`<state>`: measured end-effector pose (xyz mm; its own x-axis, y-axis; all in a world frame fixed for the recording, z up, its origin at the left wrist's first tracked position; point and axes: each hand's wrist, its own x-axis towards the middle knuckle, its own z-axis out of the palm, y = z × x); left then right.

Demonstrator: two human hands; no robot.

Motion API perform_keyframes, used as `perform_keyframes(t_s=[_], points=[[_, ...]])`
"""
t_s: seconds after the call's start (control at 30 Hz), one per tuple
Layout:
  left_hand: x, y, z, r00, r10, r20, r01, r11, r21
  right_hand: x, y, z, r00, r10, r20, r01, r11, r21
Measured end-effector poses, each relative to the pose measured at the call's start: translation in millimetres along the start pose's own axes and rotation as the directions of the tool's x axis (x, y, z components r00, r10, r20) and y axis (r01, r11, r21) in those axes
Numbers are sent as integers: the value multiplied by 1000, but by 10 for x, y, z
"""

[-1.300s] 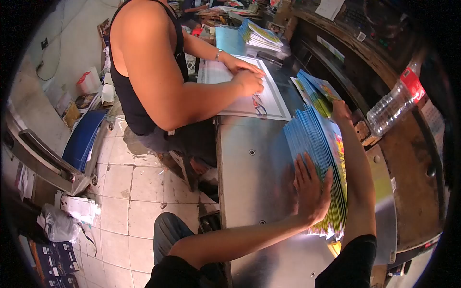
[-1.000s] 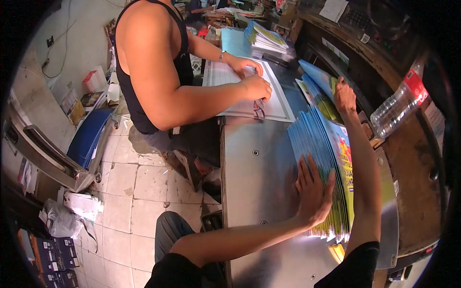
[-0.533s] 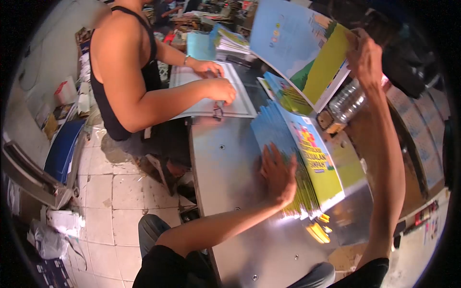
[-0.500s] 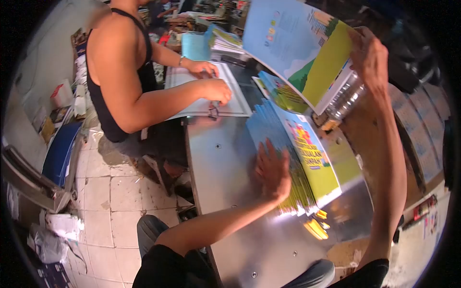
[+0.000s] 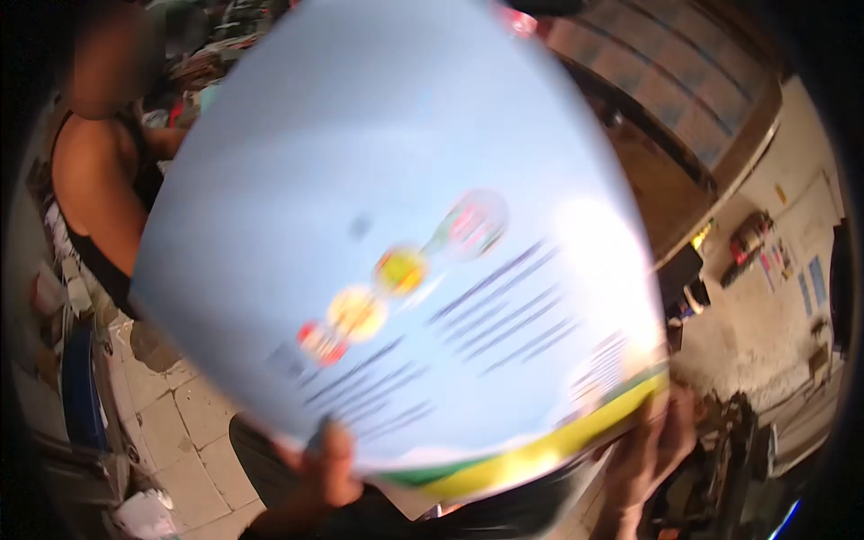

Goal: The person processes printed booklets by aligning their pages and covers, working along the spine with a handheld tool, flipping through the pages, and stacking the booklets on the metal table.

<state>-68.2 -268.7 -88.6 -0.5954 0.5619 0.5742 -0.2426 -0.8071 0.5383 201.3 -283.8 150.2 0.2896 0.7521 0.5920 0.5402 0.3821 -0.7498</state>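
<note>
A large printed sheet (image 5: 360, 171), pale blue with round logos, lines of text and a green and yellow band along its lower edge, fills most of the view. It is bowed and blurred, close to the camera. My left hand (image 5: 328, 463) grips its lower left edge, the thumb on the printed face and the other fingers mostly behind. At the lower right corner, my right hand (image 5: 661, 436) is closed on the same sheet, its fingers partly smeared. The sheet hides the bench and the stacks of printed booklets.
A co-worker (image 5: 99, 180) in a black top sits at the left, hands hidden by the sheet. Upper right holds a wooden rack (image 5: 661, 72) with patterned sheets. Tiled floor (image 5: 180, 432) shows at lower left, and a blue panel (image 5: 83, 396) leans at the left edge.
My right hand has brought the sheet from the upper right down in front of me. The left hand has left the booklet stack and now grips the sheet. The view has swung right.
</note>
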Motion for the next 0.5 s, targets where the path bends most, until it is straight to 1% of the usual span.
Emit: perform_keyframes(t_s=[0.03, 0.07, 0.1, 0.13, 0.17, 0.2, 0.23, 0.27, 0.3, 0.33, 0.37, 0.4, 0.43, 0.5], points=[[-87, 247, -228, 999, -9, -41, 23, 938, 345, -216, 108, -88, 957, 191, 217, -236, 949, 207], [4, 492, -275, 980, -173, -94, 197, 864, 464, -433, 215, -178, 833, 365, 415, -505, 809, 302], [93, 738, -322, 932, -332, -144, 352, 743, 569, -578, 454, -408, 639, 345, 687, -638, 736, 224], [189, 848, -328, 891, -434, -133, 429, 710, 559, -625, 543, -484, 346, 382, 857, -805, 590, 62], [283, 958, -334, 838, -532, -120, 501, 664, 555, -727, 697, -457, 244, 200, 949, -674, 739, 18], [378, 1070, -340, 776, -622, -105, 564, 609, 557, -803, 813, -406, 130, 8, 991, -513, 856, 61], [401, 1101, -288, 684, -725, -87, 623, 517, 587, -869, 857, -399, 21, 60, 998, -583, 811, -37], [420, 1140, -241, 583, -808, -86, 670, 418, 613, -829, 874, -409, -39, 97, 995, -545, 832, -103], [371, 1149, -93, 568, -805, -170, 705, 369, 606, -793, 890, -421, -99, 134, 986, -499, 851, -165], [318, 1139, -12, 583, -797, -160, 718, 413, 560, -704, 921, -500, -88, 168, 982, -350, 917, -188], [351, 1151, 78, 554, -818, -156, 732, 390, 558, -644, 927, -484, 197, 118, 973, -325, 945, -49], [390, 1148, 151, 526, -839, -143, 744, 372, 555, -580, 935, -466, 465, 59, 884, -231, 971, 57], [386, 1139, 177, 526, -837, -152, 744, 366, 559, -359, 824, -405, 624, 48, 780, -127, 991, 41], [388, 1058, 187, 520, -840, -157, 742, 353, 570, -142, 760, -347, 729, 104, 677, -136, 991, -5]])
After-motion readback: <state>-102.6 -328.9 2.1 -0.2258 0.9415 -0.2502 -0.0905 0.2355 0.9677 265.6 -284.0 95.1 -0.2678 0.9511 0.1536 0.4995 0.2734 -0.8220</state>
